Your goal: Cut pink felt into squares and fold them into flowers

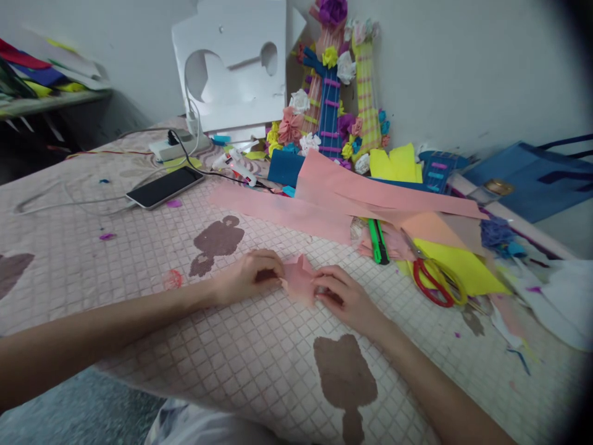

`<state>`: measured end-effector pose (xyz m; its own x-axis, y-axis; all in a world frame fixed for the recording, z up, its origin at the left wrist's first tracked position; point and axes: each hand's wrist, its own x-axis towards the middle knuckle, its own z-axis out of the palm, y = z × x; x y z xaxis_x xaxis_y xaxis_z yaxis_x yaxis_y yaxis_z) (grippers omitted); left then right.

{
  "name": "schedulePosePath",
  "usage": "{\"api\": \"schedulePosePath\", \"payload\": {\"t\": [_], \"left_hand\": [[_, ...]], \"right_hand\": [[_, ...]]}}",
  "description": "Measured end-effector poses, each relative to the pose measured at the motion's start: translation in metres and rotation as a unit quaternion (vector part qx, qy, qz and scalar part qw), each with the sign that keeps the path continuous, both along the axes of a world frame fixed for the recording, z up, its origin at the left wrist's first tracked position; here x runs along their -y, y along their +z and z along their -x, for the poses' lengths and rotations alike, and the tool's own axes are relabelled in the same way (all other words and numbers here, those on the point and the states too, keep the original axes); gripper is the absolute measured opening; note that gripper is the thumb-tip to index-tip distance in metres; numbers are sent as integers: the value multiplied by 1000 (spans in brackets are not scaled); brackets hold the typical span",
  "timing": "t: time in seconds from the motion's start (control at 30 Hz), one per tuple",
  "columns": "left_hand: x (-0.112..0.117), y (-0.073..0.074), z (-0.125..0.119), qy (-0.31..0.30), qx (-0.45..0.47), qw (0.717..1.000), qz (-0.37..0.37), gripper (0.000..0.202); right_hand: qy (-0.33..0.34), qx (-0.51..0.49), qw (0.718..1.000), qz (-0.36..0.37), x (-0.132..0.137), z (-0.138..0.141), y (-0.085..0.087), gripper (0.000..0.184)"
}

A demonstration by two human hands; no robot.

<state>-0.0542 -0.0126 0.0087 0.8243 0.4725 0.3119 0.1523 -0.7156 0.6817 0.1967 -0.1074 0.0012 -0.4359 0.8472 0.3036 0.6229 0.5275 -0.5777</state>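
My left grip (254, 275) and right grip (345, 298) pinch the small pink piece (300, 282) by opposite edges; I should shape it gently

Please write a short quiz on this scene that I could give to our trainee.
1. True or false: the left hand and the right hand both touch the small pink piece.
2. Which of these lies nearest to the scissors? A) power strip B) green cutter C) purple flower
3. Fill in: in the picture, the phone lies to the ____ of the white glue gun.

Key: 1. True; 2. B; 3. left
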Motion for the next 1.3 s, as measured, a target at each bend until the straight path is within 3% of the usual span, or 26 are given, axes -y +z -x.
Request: {"api": "schedulePosePath", "payload": {"t": [0.27, 0.47, 0.57, 0.67, 0.8, 1.0, 1.13, 1.2, 1.3], "left_hand": [[4, 1, -4, 14, -11, 1000, -1, 10], [5, 0, -3, 115, -29, 985, 122, 14], [6, 1, -3, 123, -28, 982, 143, 15], [6, 3, -1, 98, -17, 986, 131, 13], [4, 4, -1, 28, 1, 996, 80, 11], [6, 3, -17, 59, -21, 998, 4, 10], [8, 3, -20, 62, -54, 996, -15, 7], [8, 3, -19, 58, -46, 997, -5, 6], [8, 3, -18, 82, -28, 995, 53, 6]], "right_hand": [[22, -12, 999, 38, -1, 0, 8, 24], [4, -14, 997, 75, 4, -3, 11, 49], [1, -12, 999, 43, 5, 2, 6, 38], [-1, -27, 1000, 14, 4, 6, 3, 23], [-38, -51, 995, 72, 1, 10, 7, 14], [-98, -35, 988, 114, -6, 22, 15, 13], [-32, -53, 987, 150, -4, 13, 20, 11], [13, -52, 985, 162, -1, 6, 22, 26], [13, -31, 990, 139, 3, 0, 22, 39]]}}
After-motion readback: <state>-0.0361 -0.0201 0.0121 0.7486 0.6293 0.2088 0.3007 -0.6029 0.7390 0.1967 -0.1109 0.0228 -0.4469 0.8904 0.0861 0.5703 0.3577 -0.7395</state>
